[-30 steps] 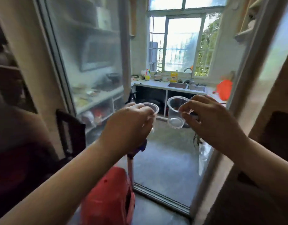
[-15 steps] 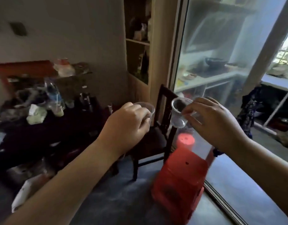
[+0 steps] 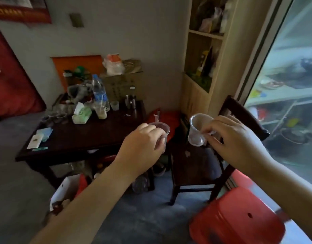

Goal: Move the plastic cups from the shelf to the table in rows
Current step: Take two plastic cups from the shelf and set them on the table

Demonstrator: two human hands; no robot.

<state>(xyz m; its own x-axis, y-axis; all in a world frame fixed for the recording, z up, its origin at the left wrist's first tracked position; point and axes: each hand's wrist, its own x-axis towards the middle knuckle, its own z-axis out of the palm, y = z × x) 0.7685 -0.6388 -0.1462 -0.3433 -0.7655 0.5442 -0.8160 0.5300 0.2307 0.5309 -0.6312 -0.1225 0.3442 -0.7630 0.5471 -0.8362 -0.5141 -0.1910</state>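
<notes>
Head view: two clear plastic cups carried in the air near the dark table.

The left hand (image 3: pixel 142 143) was curled around one clear cup (image 3: pixel 162 129), its rim showing past the knuckles, just off the table's (image 3: pixel 91 136) right edge. The right hand (image 3: pixel 234 140) pinched a second clear cup (image 3: pixel 197 128) by its side, mouth tilted toward the camera, above a dark wooden chair (image 3: pixel 195 164). More small cups (image 3: pixel 54 118) stood near the table's far left corner, beside a tissue pack (image 3: pixel 81 114) and a water bottle (image 3: pixel 99 92).
</notes>
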